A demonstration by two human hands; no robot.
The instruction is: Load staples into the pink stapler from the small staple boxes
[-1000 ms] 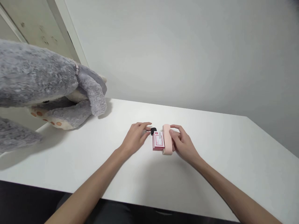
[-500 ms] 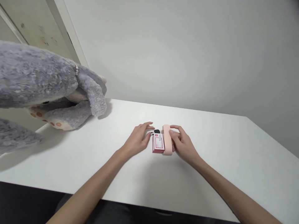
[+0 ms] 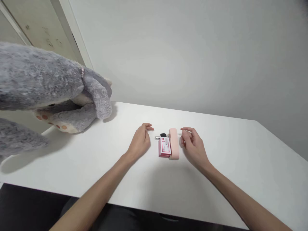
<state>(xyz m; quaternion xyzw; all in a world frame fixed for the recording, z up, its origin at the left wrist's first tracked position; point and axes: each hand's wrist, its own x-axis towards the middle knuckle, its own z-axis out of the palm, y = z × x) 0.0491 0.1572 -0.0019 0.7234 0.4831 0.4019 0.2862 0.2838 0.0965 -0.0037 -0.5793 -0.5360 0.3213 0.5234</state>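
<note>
A small red-and-white box (image 3: 165,147) lies on the white table between my hands. Along its right side sits a pink bar-shaped item (image 3: 174,144) with rounded ends, whose kind I cannot make out. Behind the box is a small item with a black head (image 3: 163,135) and a silver metal part pointing left; the box partly hides it. My left hand (image 3: 141,139) rests just left of these, apart from them, empty with fingers loosely bent. My right hand (image 3: 193,144) is a little to the right of the pink item, empty, its fingers loosely curled and apart.
A large grey plush toy (image 3: 72,93) fills the left side of the table (image 3: 228,144). A pale wall (image 3: 180,57) rises behind the table's back edge. The front edge runs below my forearms.
My left hand has let go of the black-headed item behind the box and drawn back left. My right hand has released the pink item and moved slightly right.
</note>
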